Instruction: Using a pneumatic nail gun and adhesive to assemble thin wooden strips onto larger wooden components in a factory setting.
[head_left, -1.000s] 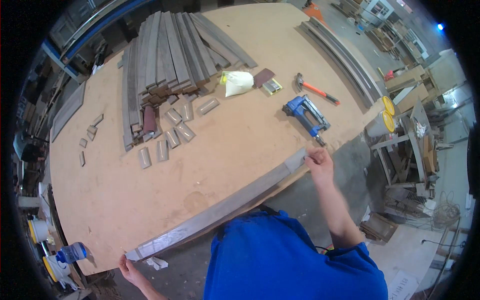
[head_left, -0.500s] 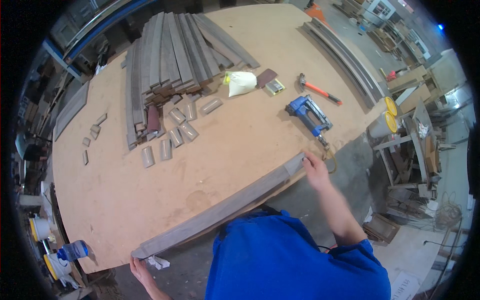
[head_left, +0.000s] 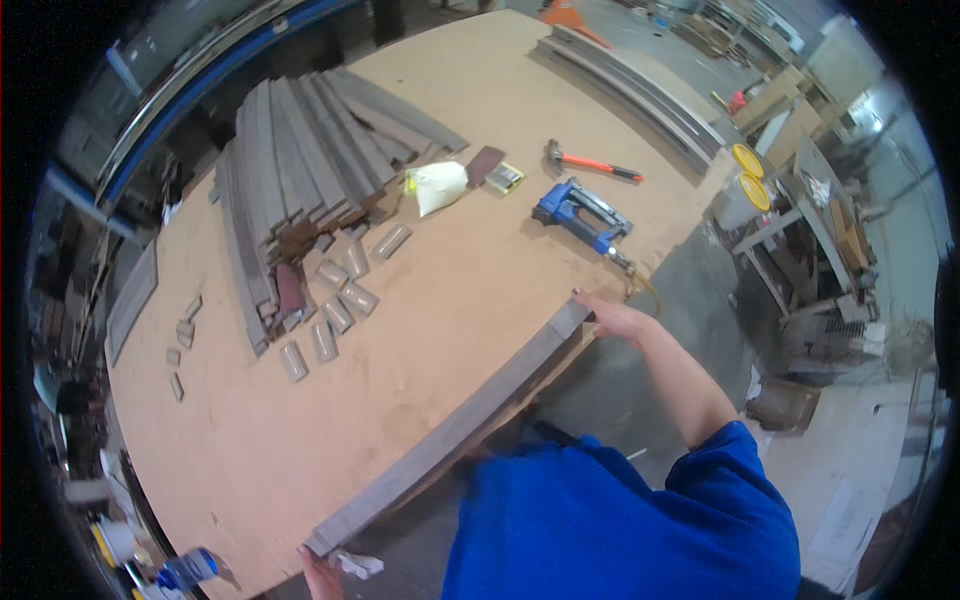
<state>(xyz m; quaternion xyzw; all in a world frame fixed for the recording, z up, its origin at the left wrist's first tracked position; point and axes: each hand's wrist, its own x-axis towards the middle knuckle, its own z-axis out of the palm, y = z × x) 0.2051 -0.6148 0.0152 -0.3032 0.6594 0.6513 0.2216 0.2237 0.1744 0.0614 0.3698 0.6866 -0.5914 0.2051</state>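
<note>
A long grey wooden board (head_left: 450,425) lies along the near edge of the workbench, in front of my blue-clad body. My right hand (head_left: 612,316) grips its far right end, fingers over the end and side. At the near left end my left hand (head_left: 320,574) is closed on the board's tip, partly cut off by the lower edge of the picture. Just beyond my right hand lies a blue nail gun (head_left: 582,215) with a hose fitting. A claw hammer (head_left: 595,166) with an orange and black handle rests behind it.
A stack of grey wooden slats (head_left: 300,165) covers the bench's (head_left: 420,330) back left, with several small packs (head_left: 338,312) in front. A white bag (head_left: 438,186) lies mid-bench. Long strips (head_left: 640,95) line the far right edge. A water bottle (head_left: 190,569) stands near left.
The view has swung, so bench items appear further left and the board steeper. My right hand has shifted its hold at the board's end; both hands stay on the board.
</note>
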